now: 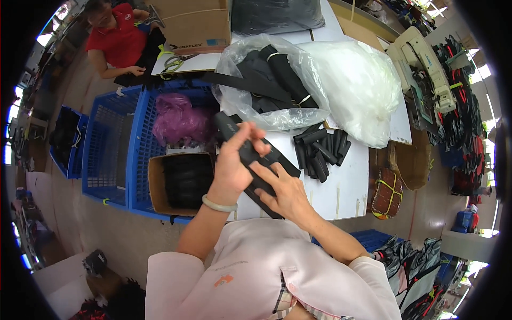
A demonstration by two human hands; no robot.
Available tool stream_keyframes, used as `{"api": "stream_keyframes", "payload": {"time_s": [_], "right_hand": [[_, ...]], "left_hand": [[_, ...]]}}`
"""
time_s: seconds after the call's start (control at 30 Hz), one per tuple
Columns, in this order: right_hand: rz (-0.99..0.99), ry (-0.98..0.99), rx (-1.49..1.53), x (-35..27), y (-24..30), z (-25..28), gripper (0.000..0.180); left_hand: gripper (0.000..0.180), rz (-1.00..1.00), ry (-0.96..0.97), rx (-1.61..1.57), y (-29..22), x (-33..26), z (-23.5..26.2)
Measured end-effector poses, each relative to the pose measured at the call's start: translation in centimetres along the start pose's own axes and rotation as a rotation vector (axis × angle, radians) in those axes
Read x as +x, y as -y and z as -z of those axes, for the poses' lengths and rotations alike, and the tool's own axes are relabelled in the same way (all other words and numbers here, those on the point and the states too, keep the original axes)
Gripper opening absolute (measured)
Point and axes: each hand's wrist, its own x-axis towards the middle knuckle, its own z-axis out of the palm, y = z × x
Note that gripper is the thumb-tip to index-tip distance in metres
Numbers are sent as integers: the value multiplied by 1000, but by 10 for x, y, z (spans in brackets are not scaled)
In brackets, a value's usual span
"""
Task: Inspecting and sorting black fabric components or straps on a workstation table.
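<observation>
On the table [349, 189] before you, tubes [321, 152] are lying just beyond your right hand [288, 194]; farther back, a bag [290, 119] is holding strips [285, 72], with another bag [362, 90] resting to its right. Left of the table, a box [156, 186] is sitting inside a crate [140, 178].

The white table [349, 186] supports black tubes [321, 151] at 5 o'clock, white plastic bag [354, 85] at 2, clear plastic bag [290, 118] centrally, cardboard box [194, 26] at 10.

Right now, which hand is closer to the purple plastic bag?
Left. The left hand is to the right of the purple plastic bag; the right hand is farther right and lower.
</observation>
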Motion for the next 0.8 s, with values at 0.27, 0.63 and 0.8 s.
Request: {"api": "stream_keyframes", "payload": {"time_s": [0.27,0.63,0.8], "right_hand": [[155,-108,-103,18,0,-6,32],[440,-305,-33,19,-16,-11,35],[364,-471,105,16,-6,41,35]], "left_hand": [[16,-18,53,32,-5,-1,-2],[20,-149,285,429,-14,-13,-28],[22,-225,235,770,-17,-10,-30]]}}
